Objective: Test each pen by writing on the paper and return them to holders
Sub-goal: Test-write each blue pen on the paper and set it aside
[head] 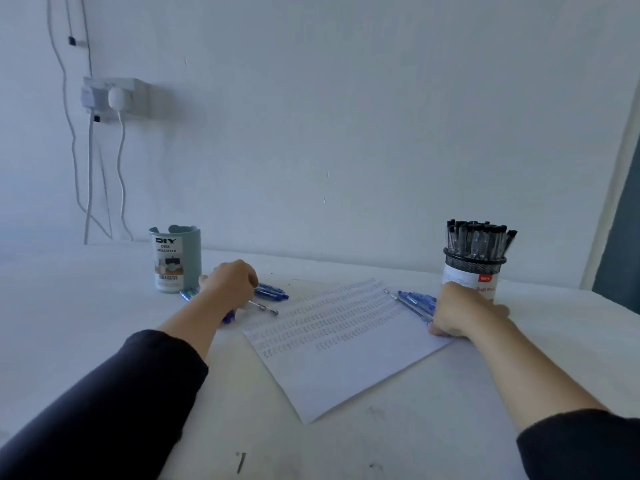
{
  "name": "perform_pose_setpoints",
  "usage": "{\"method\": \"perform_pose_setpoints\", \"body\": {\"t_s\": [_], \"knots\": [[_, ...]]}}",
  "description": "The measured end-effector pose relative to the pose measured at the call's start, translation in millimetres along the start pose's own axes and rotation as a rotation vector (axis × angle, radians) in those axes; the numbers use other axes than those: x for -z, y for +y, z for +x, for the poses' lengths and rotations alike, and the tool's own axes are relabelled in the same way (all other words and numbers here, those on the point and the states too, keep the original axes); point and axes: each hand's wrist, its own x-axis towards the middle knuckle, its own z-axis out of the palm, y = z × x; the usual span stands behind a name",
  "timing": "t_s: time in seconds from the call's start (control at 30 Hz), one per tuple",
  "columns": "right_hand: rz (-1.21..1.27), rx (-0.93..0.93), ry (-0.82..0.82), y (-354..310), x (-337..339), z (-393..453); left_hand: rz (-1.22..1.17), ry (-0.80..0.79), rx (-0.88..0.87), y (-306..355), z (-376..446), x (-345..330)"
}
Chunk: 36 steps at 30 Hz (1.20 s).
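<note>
A plain white wall (346, 116) fills most of the view in soft, bluish, even light. High on its left side sits a white double socket (117, 97) with a white plug (116, 98) in it. Thin cables (119, 174) hang from it down behind a white worktop (69, 306), which shows small dark marks near its front edge. At far right stands a pale door frame (613, 202) beside a dark panel (623, 237).

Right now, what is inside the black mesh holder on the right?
The black mesh holder is packed with black-capped pens standing upright. Their lower parts are hidden by the mesh and the label; the right hand covers its base.
</note>
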Motion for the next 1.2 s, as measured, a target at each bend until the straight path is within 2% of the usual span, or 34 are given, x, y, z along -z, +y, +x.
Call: {"method": "perform_pose_setpoints", "body": {"t_s": [0.27, 0.33, 0.43, 0.5, 0.6, 0.67, 0.7, 0.77, 0.83, 1.03, 1.2], "knots": [[-0.058, -0.001, 0.046, -11, -1, -11, 0.218, -0.015, -0.185, 4, -1, -2], [-0.082, 0.051, 0.088, -13, -2, -12, 0.244, -0.024, -0.216, 4, -1, 0], [-0.037, 0.242, 0.134, -18, -7, -10, 0.278, -0.022, -0.281, 3, -3, 4], [0.075, 0.391, 0.110, -26, -12, -11, 0.239, 0.113, -0.356, 4, -5, 7], [0.140, 0.528, 0.013, -40, -20, -16, -0.056, 0.509, -0.428, 12, -11, 13], [0.112, 0.564, -0.033, -47, -26, -18, -0.215, 0.687, -0.393, 20, -17, 18], [0.092, 0.573, -0.048, -49, -28, -19, -0.274, 0.711, -0.347, 25, -20, 20], [0.078, 0.583, -0.071, -50, -29, -19, -0.362, 0.682, -0.224, 32, -24, 21], [0.108, 0.574, -0.081, -50, -30, -18, -0.350, 0.638, -0.161, 35, -26, 20], [0.138, 0.554, -0.080, -47, -33, -14, 0.051, 0.571, -0.233, 43, -36, 19], [0.144, 0.551, -0.067, -48, -33, -13, 0.226, 0.453, -0.310, 58, -46, 15]]}}
